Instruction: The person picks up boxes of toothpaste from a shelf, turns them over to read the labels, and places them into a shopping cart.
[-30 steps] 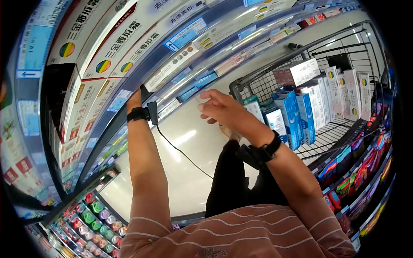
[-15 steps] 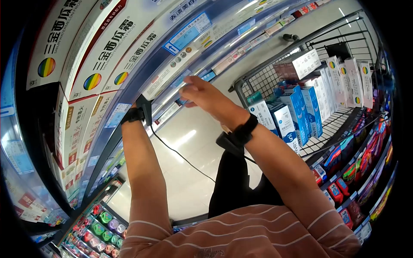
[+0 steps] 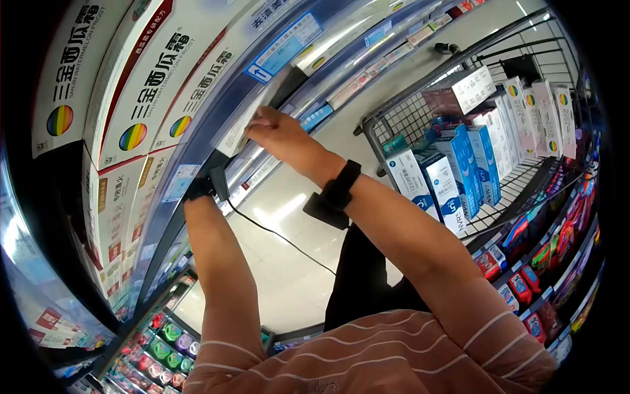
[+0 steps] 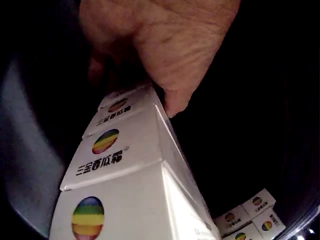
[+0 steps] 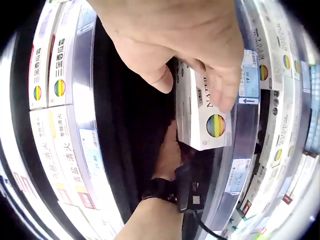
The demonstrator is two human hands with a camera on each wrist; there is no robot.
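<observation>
My left hand (image 4: 165,40) is deep inside a dark shelf, where the head view hides it. In the left wrist view it grips the far end of a row of white toothpaste boxes (image 4: 125,145), thumb on one side and fingers on the other. My right hand (image 3: 282,134) is at the shelf's front edge. Seen from the right wrist, it holds a white toothpaste box (image 5: 202,117) with a rainbow disc, the thumb at its near side and the fingers across its printed face. My left forearm (image 5: 155,220) passes beside this box.
Larger toothpaste cartons (image 3: 141,92) stack on the shelf above, over blue price tags (image 3: 283,49). To the right stands a wire shopping cart (image 3: 387,134) with several blue and white boxes (image 3: 469,171). A cable (image 3: 282,236) hangs from the left wrist camera. More shelves (image 3: 548,282) line the right.
My right hand has moved left and up from over the floor to the toothpaste box on the shelf. My left hand has gone further into the shelf.
</observation>
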